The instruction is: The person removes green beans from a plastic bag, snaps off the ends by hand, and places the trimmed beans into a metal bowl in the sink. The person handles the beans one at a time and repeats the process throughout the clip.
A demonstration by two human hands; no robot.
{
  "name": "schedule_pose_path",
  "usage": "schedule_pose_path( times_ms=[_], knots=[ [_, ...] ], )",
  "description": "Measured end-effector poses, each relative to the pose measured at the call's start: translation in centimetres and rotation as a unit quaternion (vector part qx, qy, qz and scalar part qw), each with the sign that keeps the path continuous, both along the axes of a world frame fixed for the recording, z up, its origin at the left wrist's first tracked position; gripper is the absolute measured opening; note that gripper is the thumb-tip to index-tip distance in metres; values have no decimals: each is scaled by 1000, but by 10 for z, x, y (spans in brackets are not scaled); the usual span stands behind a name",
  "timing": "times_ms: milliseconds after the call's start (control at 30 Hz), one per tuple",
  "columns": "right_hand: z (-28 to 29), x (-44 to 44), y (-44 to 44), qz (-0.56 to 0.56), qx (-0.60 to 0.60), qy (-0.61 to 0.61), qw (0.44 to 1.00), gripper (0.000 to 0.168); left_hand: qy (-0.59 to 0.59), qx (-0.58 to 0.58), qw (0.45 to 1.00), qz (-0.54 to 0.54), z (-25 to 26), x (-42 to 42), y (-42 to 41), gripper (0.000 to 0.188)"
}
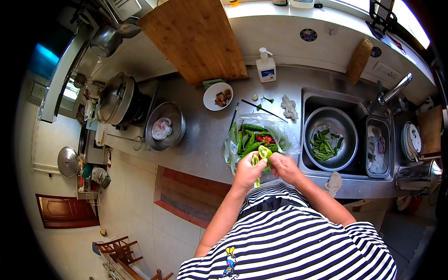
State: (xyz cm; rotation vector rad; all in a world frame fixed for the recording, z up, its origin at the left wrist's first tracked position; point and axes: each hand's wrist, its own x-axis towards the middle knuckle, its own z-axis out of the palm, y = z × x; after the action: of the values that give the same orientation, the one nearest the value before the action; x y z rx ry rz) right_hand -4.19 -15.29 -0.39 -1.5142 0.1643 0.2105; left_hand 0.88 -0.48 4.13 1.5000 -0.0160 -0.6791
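Note:
Split green pepper pieces (265,152) are between my two hands, their pale insides showing. My left hand (249,170) grips one piece, with a strip hanging below the fingers. My right hand (284,168) pinches another piece beside it. Just beyond the hands, a clear plastic bag (288,134) lies open on the steel counter, holding green peppers (252,138) and some red ones (266,140). To the right, a steel basin (344,120) in the sink holds several green peppers (323,145).
Chopsticks (263,110) lie behind the bag, near crumpled plastic (289,107) and pepper stems (267,100). Farther left are a white bowl of brown pieces (209,99), a steel bowl (176,134) with a bagged item, and a stove pot (119,101). A pump bottle (266,68) and faucet (395,87) stand behind.

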Motion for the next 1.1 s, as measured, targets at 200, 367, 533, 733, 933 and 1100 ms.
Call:
schedule_pose_path(
  times_ms=[200, 367, 533, 733, 933, 1100],
  knots=[
    [5, -3, 15, -87, -159, -135, 974, 38, -162, 76, 984, 25, -10, -10, -9, 22],
    [2, 0, 21, -92, -150, -139, 974, 41, -217, 95, 971, 36, -17, -10, -9, 18],
    [-5, 1, 20, -44, 76, 46, 995, 57, -163, 48, 984, 61, -17, -12, -10, 17],
    [7, 7, 11, 20, 351, 181, 919, 62, -45, -23, 998, 41, -10, -12, -6, 18],
    [7, 17, 1, 82, 423, 265, 863, 67, 47, -78, 996, 9, -2, -1, 0, 28],
    [2, 14, 1, 84, 362, 298, 879, 68, 78, -48, 995, -46, -10, 2, 9, 27]
  ],
)
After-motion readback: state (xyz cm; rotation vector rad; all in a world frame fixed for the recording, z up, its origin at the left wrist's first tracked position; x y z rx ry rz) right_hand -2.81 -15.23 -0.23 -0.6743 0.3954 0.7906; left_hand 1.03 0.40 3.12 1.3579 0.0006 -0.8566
